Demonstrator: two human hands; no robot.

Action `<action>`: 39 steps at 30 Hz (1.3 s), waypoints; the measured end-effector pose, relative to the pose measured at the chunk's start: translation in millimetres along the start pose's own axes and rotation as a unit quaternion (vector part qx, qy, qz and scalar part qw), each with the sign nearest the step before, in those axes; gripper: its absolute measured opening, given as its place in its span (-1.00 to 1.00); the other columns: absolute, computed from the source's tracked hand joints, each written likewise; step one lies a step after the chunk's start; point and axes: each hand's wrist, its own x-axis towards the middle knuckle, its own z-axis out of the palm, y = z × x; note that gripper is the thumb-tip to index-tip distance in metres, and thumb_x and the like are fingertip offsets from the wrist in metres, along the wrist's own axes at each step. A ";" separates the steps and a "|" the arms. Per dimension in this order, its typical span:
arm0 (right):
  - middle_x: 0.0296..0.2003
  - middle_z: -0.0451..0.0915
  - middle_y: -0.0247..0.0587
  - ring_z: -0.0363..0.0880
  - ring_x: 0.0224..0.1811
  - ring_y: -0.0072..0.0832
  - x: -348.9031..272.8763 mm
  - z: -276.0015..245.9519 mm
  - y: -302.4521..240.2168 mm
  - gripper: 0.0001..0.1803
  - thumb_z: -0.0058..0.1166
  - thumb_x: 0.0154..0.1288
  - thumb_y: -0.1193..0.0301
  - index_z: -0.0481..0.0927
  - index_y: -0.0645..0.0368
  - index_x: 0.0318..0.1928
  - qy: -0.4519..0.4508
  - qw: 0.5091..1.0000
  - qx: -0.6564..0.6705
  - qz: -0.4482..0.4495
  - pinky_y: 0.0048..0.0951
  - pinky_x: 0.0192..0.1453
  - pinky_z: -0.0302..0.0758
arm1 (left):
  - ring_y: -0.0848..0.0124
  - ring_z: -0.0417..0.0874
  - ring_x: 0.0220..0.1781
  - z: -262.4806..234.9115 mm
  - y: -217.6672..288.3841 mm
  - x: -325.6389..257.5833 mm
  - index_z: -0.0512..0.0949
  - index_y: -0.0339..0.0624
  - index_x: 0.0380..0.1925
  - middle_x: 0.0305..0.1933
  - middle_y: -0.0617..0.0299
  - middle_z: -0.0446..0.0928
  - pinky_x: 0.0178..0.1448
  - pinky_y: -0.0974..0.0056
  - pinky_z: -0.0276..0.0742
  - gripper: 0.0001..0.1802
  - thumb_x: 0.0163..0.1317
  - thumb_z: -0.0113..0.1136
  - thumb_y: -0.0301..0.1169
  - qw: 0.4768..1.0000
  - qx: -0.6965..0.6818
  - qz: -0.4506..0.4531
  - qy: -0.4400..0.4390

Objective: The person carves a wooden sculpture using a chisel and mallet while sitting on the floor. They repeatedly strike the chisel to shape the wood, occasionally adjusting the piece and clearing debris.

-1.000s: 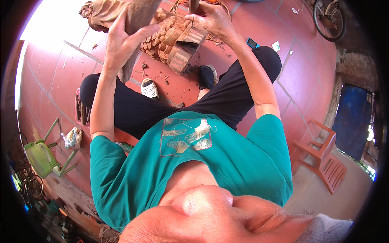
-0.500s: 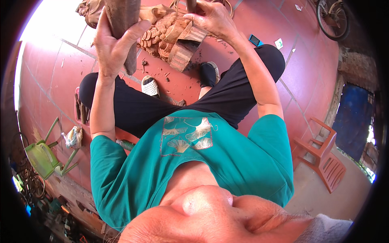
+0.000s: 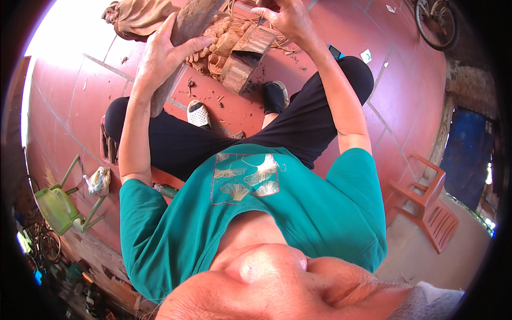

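My left hand (image 3: 160, 61) is wrapped round a long, thick wooden mallet (image 3: 194, 24), club-shaped and slanting from above my left knee up past the top edge. My right hand (image 3: 292, 22) is closed on a chisel (image 3: 271, 5); its dark handle is largely hidden by my fingers and the picture's top edge. Below and between the hands lies a brown wood carving (image 3: 226, 45) with knobbly relief and a split, blocky base (image 3: 250, 58). Carved folds like a robe (image 3: 141, 18) extend to its upper left.
Wood chips and dark crumbs (image 3: 218, 101) litter the red tiled floor around my feet. A blue device (image 3: 335, 52) lies beside my right knee. A green chair (image 3: 56, 208) and a plastic bag (image 3: 98, 181) are at left, a red plastic chair (image 3: 426, 202) at right. A bicycle wheel (image 3: 436, 24) stands far right.
My left hand has turned and moved slightly right and down, tilting the mallet so its top leans right. My right hand has shifted up a little with the chisel.
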 end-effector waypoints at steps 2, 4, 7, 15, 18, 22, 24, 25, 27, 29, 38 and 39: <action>-0.23 0.69 0.08 0.70 -0.27 -0.05 17.4 -18.4 -29.0 -0.59 0.43 0.21 0.33 0.65 0.28 0.00 -0.011 1.000 0.002 0.008 -0.19 -0.18 0.57 | 0.29 0.70 -0.02 -0.7 -1.6 -1.5 0.54 -0.34 0.13 -0.07 -0.01 0.68 0.16 0.19 0.56 -0.26 0.15 0.51 0.01 1.000 -0.017 -0.009 0.006; -0.26 0.70 0.11 0.72 -0.28 -0.12 16.7 -21.9 -35.1 -0.59 0.42 0.24 0.27 0.66 0.32 -0.04 -0.047 0.996 0.012 0.079 -0.19 -0.16 0.57 | 0.30 0.70 -0.03 -0.1 6.9 -2.4 0.54 -0.33 0.11 -0.07 0.00 0.68 0.15 0.19 0.56 -0.28 0.16 0.50 0.00 0.999 -0.039 -0.019 0.000; -0.29 0.71 0.11 0.73 -0.25 -0.15 15.8 -23.3 -42.4 -0.57 0.43 0.24 0.26 0.66 0.33 -0.05 -0.103 0.979 0.049 0.170 -0.19 -0.13 0.58 | 0.33 0.70 -0.04 1.8 13.2 -0.4 0.55 -0.33 0.10 -0.08 0.02 0.68 0.15 0.19 0.56 -0.30 0.16 0.50 -0.01 0.999 -0.035 -0.031 -0.010; -0.30 0.71 0.13 0.73 -0.25 -0.09 7.2 -4.9 -17.8 -0.58 0.45 0.20 0.32 0.63 0.34 -0.06 -0.071 0.995 0.037 0.064 -0.19 -0.13 0.59 | 0.33 0.70 -0.04 4.6 20.3 0.5 0.54 -0.34 0.11 -0.07 0.03 0.69 0.14 0.20 0.57 -0.29 0.16 0.51 -0.01 0.998 -0.065 -0.003 0.013; -0.29 0.70 0.15 0.72 -0.23 -0.04 15.1 -7.7 -35.6 -0.61 0.42 0.21 0.34 0.62 0.35 -0.08 -0.103 0.987 0.087 0.082 -0.15 -0.13 0.59 | 0.47 0.64 -0.30 3.7 13.8 -1.8 0.51 -0.36 0.14 -0.23 0.17 0.65 -0.15 0.33 0.55 -0.36 0.22 0.48 -0.14 0.985 -0.161 0.015 0.066; -0.29 0.68 0.12 0.70 -0.24 -0.01 17.8 -7.4 -47.4 -0.65 0.38 0.24 0.32 0.63 0.30 -0.09 -0.137 0.986 0.081 0.053 -0.11 -0.15 0.57 | 0.56 0.58 -0.46 -0.7 23.1 -2.3 0.48 -0.36 0.12 -0.33 0.24 0.63 -0.33 0.40 0.53 -0.46 0.27 0.45 -0.28 0.976 -0.181 0.035 0.113; -0.41 0.66 0.08 0.67 -0.31 0.05 6.7 10.0 -25.9 -0.61 0.39 0.24 0.22 0.64 0.24 -0.09 -0.098 0.994 0.039 -0.009 -0.08 -0.24 0.53 | 0.25 0.72 -0.06 -1.0 23.1 7.7 0.51 -0.34 0.17 -0.07 -0.01 0.69 0.12 0.17 0.59 -0.21 0.14 0.51 0.04 0.997 -0.006 0.039 0.066; -0.43 0.66 0.07 0.67 -0.32 0.04 7.6 13.9 -22.3 -0.64 0.39 0.23 0.25 0.63 0.24 -0.12 -0.104 0.994 -0.013 -0.025 -0.07 -0.24 0.53 | 0.23 0.72 -0.07 -0.7 15.8 11.1 0.51 -0.34 0.17 -0.08 -0.02 0.69 0.11 0.16 0.59 -0.20 0.14 0.50 0.05 0.999 0.016 0.028 0.007; -0.43 0.66 0.08 0.67 -0.33 0.03 3.2 13.1 -15.9 -0.65 0.39 0.23 0.25 0.64 0.23 -0.12 -0.100 0.995 -0.013 -0.009 -0.06 -0.25 0.53 | 0.21 0.71 -0.05 -1.3 8.6 10.0 0.51 -0.34 0.17 -0.08 -0.06 0.68 0.11 0.15 0.57 -0.19 0.13 0.49 0.08 0.997 0.059 -0.003 -0.049; -0.43 0.66 0.07 0.68 -0.33 0.03 5.6 8.3 -24.5 -0.65 0.37 0.25 0.22 0.65 0.22 -0.12 -0.104 0.994 0.001 0.012 -0.06 -0.24 0.53 | 0.22 0.70 -0.04 -1.2 7.3 5.4 0.52 -0.35 0.15 -0.09 -0.05 0.67 0.13 0.16 0.55 -0.20 0.14 0.49 0.08 0.999 0.033 -0.002 -0.030; -0.11 0.68 0.14 0.69 -0.20 -0.02 22.7 -25.8 -32.4 -0.70 0.33 0.26 0.43 0.62 0.34 -0.07 0.010 0.999 0.013 0.050 -0.15 -0.07 0.56 | 0.30 0.68 -0.06 0.7 6.2 4.8 0.55 -0.35 0.08 -0.11 0.00 0.67 0.13 0.18 0.55 -0.29 0.16 0.49 0.02 0.999 -0.032 -0.034 -0.002; -0.12 0.69 0.16 0.69 -0.15 -0.01 23.0 -27.1 -34.7 -0.65 0.34 0.29 0.35 0.64 0.31 -0.01 0.011 0.994 0.067 0.080 -0.14 -0.03 0.56 | 0.31 0.69 -0.06 0.6 11.0 5.8 0.55 -0.35 0.09 -0.10 0.00 0.68 0.13 0.19 0.55 -0.29 0.16 0.49 0.01 0.998 -0.036 -0.042 -0.013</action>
